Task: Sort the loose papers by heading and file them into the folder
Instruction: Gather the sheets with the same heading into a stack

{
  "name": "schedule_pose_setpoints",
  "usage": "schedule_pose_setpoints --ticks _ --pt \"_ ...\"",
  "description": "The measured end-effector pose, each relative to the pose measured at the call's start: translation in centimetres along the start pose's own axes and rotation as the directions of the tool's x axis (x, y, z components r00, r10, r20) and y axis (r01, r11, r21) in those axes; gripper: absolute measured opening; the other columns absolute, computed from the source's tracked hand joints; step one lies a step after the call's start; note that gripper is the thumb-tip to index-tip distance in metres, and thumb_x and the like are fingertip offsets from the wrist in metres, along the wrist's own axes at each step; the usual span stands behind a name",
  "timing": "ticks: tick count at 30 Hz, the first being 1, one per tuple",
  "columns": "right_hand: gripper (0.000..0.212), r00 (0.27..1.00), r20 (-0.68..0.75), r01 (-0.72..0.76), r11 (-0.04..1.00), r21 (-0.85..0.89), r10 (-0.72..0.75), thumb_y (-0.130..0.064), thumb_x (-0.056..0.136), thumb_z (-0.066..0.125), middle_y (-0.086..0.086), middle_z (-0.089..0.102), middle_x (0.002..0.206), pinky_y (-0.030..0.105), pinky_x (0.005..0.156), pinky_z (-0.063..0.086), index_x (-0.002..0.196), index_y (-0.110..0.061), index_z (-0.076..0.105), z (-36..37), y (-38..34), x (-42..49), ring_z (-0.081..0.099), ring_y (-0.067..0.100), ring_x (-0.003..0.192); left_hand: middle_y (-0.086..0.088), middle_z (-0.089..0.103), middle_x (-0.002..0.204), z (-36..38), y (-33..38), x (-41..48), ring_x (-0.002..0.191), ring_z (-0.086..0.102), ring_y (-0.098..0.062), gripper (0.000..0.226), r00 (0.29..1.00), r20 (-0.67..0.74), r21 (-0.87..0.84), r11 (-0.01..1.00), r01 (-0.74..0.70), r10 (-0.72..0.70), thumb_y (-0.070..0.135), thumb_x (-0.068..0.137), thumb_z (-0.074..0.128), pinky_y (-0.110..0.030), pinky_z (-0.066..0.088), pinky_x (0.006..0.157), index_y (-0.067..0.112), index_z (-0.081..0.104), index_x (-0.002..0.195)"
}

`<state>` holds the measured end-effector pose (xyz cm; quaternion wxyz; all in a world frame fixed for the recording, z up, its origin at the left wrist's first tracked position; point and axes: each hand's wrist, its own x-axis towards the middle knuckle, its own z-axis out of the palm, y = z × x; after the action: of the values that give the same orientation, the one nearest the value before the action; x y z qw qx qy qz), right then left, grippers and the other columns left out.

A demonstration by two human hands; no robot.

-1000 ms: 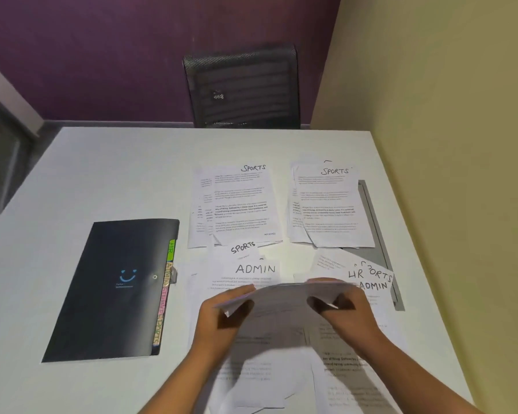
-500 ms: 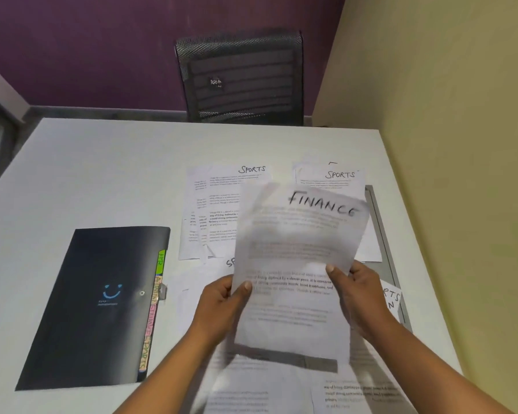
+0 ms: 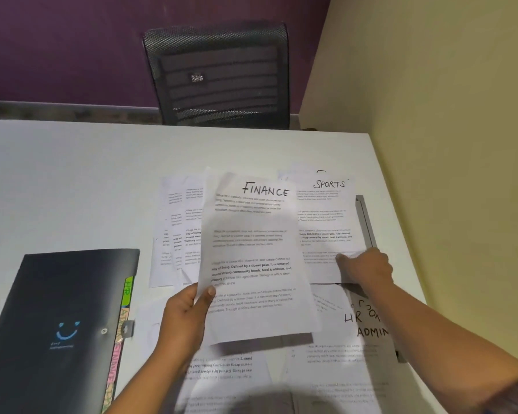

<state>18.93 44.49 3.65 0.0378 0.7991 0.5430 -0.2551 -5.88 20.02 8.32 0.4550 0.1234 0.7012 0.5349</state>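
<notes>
Both bare arms are reaching forward from the bottom of the view, elbows out of sight. The left hand [image 3: 186,318] is sitting lower and closer to the body, fingers curled under and thumb pressing on top, pinching the left edge of the FINANCE sheet [image 3: 251,258] and holding it up, tilted. The right hand [image 3: 364,265] is stretching further out and to the right, knuckles up, fingers pointing left and resting down on the SPORTS sheet [image 3: 326,222]. Can't really tell if it's gripping or just pressing flat, the fingertips are kinda blurry. A bit of dark sleeve is showing on the right arm.
</notes>
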Motion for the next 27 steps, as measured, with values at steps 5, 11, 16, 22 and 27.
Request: schedule_pose_setpoints --ticks 5,11,16,22,27 --pt "0.079 0.991 0.131 -0.025 1.000 0.017 0.023 -0.038 0.070 0.084 0.015 0.063 0.112 0.035 0.076 0.052 0.127 -0.002 0.043 -0.1 -1.2 0.2 0.061 0.031 0.096 0.007 0.078 0.096 0.0 0.0 0.4 0.090 0.073 -0.007 0.017 0.999 -0.033 0.005 1.000 -0.010 0.010 0.017 0.097 0.058 -0.018 0.055 0.070 0.019 0.073 0.106" --pt "0.035 0.994 0.111 -0.057 0.916 0.396 0.014 -0.026 0.079 0.080 0.013 0.070 0.101 0.038 0.082 0.058 0.104 -0.006 0.066 -0.5 -0.6 1.2 0.066 0.032 0.089 0.018 0.076 0.091 0.4 -0.1 0.5 0.086 0.069 0.009 0.014 0.998 -0.065 0.012 1.000 -0.024 0.025 0.015 0.096 0.060 -0.012 0.051 0.075 0.021 0.072 0.101" --pt "0.027 0.995 0.100 -0.058 0.848 0.526 0.006 -0.022 0.079 0.081 0.010 0.072 0.101 0.041 0.084 0.059 0.100 -0.011 0.068 -0.3 -0.5 0.7 0.068 0.031 0.089 0.016 0.077 0.092 0.4 -0.3 0.8 0.088 0.069 0.007 0.015 0.997 -0.069 0.004 1.000 -0.027 0.027 0.016 0.096 0.060 -0.011 0.049 0.072 0.019 0.072 0.104" --pt "0.013 0.991 0.104 -0.011 0.712 0.703 -0.087 -0.011 0.084 0.078 0.005 0.070 0.089 0.031 0.074 0.055 0.091 -0.013 0.067 -1.7 -0.8 -1.1 0.067 0.023 0.079 0.006 0.078 0.095 -0.3 -0.2 0.9 0.089 0.072 -0.004 0.015 0.995 -0.093 -0.037 0.999 -0.023 0.020 0.016 0.095 0.061 -0.023 0.050 0.078 0.016 0.074 0.103" --pt "0.032 0.963 0.265 -0.146 0.718 0.680 -0.056 0.010 0.079 0.074 0.016 0.070 0.099 0.047 0.090 0.057 0.100 -0.010 0.064 -1.6 1.8 -1.5 0.070 0.036 0.092 0.009 0.077 0.085 -0.5 -0.2 0.7 0.073 0.068 0.005 0.012 0.994 -0.098 -0.026 0.998 -0.051 0.048 0.017 0.095 0.061 -0.018 0.048 0.071 0.019 0.074 0.096"
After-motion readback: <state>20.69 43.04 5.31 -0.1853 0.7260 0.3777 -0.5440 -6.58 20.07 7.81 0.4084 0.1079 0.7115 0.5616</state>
